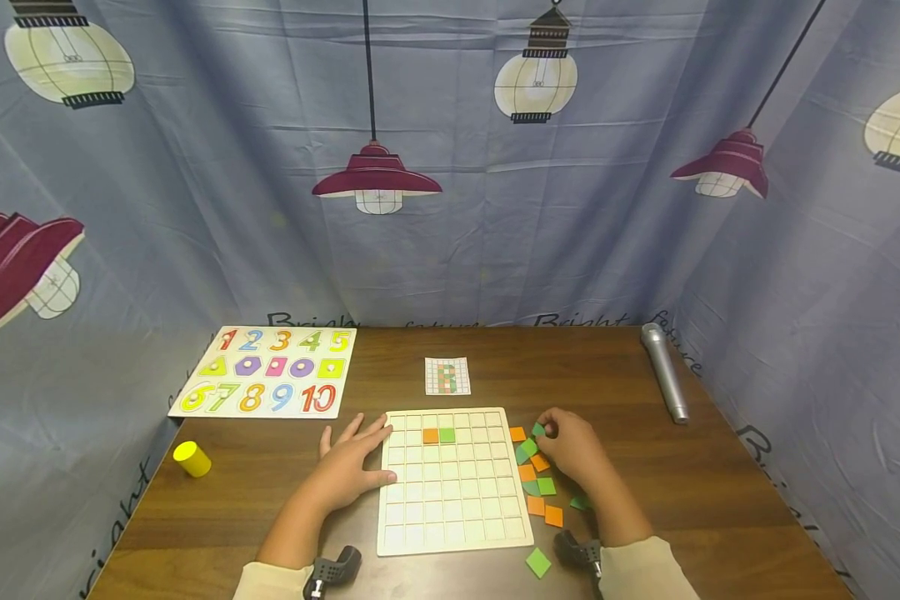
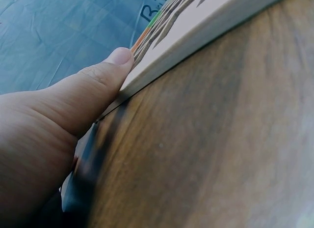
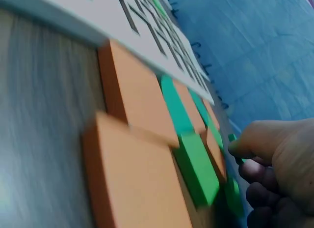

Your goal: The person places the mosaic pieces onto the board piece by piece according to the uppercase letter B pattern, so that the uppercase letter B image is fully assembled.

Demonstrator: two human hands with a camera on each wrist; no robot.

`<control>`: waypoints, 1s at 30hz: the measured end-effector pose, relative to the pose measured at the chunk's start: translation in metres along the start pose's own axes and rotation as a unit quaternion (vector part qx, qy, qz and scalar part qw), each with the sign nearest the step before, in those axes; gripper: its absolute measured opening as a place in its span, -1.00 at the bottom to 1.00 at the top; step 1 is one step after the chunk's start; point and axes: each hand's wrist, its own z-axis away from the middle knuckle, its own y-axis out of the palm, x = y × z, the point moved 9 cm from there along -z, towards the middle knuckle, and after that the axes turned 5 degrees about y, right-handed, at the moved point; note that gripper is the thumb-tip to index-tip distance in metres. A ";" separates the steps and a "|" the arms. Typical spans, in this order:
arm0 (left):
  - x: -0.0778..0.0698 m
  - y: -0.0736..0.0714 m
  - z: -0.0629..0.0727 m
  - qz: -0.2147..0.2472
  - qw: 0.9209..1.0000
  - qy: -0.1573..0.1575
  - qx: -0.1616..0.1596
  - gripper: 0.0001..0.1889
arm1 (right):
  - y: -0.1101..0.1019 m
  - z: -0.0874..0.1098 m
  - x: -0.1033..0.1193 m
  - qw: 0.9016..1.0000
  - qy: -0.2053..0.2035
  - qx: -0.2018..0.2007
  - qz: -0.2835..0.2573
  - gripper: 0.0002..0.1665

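A pale wooden grid board [image 1: 450, 500] lies on the table, with an orange tile [image 1: 431, 436] and a green tile [image 1: 447, 435] side by side in its upper rows. My left hand [image 1: 348, 471] rests at the board's left edge, fingers spread, its thumb [image 2: 105, 73] touching the rim in the left wrist view. Right of the board, my right hand [image 1: 573, 446] pinches a dark green piece [image 1: 538, 429] between thumb and finger; the fingers partly hide it. Below that hand lie loose orange tiles [image 3: 140, 95] and green tiles [image 3: 196, 166], some touching the board's side.
A small card with a gridded letter pattern [image 1: 447, 377] lies behind the board. At the back left is a number and shape puzzle [image 1: 262, 372], with a yellow cylinder [image 1: 192, 459] in front. A silver microphone-like object [image 1: 665, 373] lies back right. One green tile [image 1: 538, 562] sits near the front.
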 end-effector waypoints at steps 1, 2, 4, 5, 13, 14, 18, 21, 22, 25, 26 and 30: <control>0.000 0.000 0.000 0.000 1.000 0.000 0.000 -0.13 | 0.000 0.001 0.002 1.000 0.001 -0.003 -0.006 -0.78; 0.000 0.000 0.000 0.001 1.000 -0.001 0.000 -0.13 | 0.001 0.001 0.005 1.000 0.003 -0.004 -0.012 -0.78; 0.000 0.000 0.000 0.001 1.000 0.000 0.000 -0.13 | 0.003 0.003 0.011 1.000 0.005 -0.007 -0.026 -0.76; 0.000 0.000 0.000 0.002 1.000 -0.001 0.000 -0.13 | 0.005 0.004 0.014 0.999 0.005 -0.006 -0.036 -0.74; 0.001 0.000 0.000 -0.004 1.000 -0.001 -0.002 -0.13 | 0.016 0.012 0.039 0.998 -0.019 -0.012 -0.054 -0.64; 0.001 0.000 0.000 -0.003 1.000 0.000 -0.002 -0.13 | 0.018 0.012 0.042 0.998 -0.023 -0.013 -0.055 -0.63; 0.001 0.000 0.000 -0.001 1.000 -0.001 -0.002 -0.14 | 0.026 0.015 0.055 0.997 -0.026 -0.014 -0.072 -0.61; 0.001 0.000 0.001 0.000 1.000 -0.001 -0.001 -0.14 | 0.033 0.017 0.065 0.996 -0.020 -0.010 -0.084 -0.61; 0.001 0.000 0.001 0.001 1.000 -0.001 -0.002 -0.14 | 0.035 0.017 0.068 0.996 -0.017 -0.011 -0.086 -0.61; 0.001 0.000 0.001 0.001 1.000 -0.003 -0.002 -0.13 | 0.042 0.018 0.077 0.996 -0.007 -0.011 -0.093 -0.62; 0.001 0.000 0.001 0.001 1.000 -0.003 -0.001 -0.13 | 0.045 0.018 0.080 0.995 -0.007 -0.011 -0.096 -0.63; 0.001 0.000 0.000 0.000 1.000 -0.003 -0.001 -0.13 | 0.054 0.017 0.088 0.995 0.001 -0.018 -0.101 -0.68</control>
